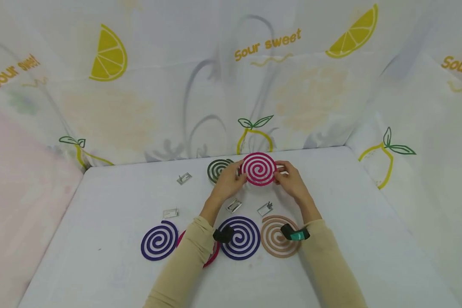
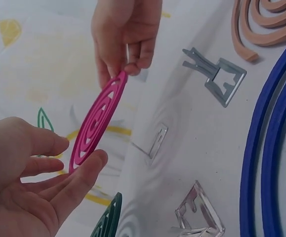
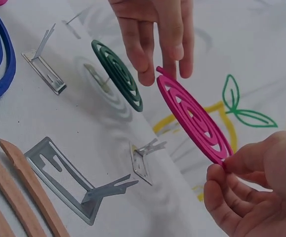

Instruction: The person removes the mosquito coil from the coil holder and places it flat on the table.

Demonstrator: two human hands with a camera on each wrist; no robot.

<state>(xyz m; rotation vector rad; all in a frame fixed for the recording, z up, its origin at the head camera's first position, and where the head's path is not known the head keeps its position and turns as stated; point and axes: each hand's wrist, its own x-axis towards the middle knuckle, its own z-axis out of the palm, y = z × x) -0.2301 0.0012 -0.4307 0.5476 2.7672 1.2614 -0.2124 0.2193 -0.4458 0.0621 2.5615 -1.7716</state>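
A pink mosquito coil [image 1: 259, 169] is held up, tilted, between the two hands at the back of the table. My right hand [image 1: 290, 182] pinches its edge between thumb and fingers, as the right wrist view shows. At the opposite edge, my left hand [image 1: 228, 184] has its fairly straight fingers spread around the rim. Beneath the coil, a small metal stand [image 3: 141, 164] with raised prongs rests on the table. Left of it a green coil [image 3: 118, 75] is raised above the table, casting a ringed shadow; the left hand partly covers it in the head view.
Nearer the body lie two blue coils, one left [image 1: 159, 240] and one central [image 1: 240, 237], a tan coil [image 1: 271, 248], and a red-pink coil [image 1: 212, 258] mostly under the left forearm. Several metal stands lie about, including ones far left [image 1: 184, 178] and right of centre [image 1: 265, 208].
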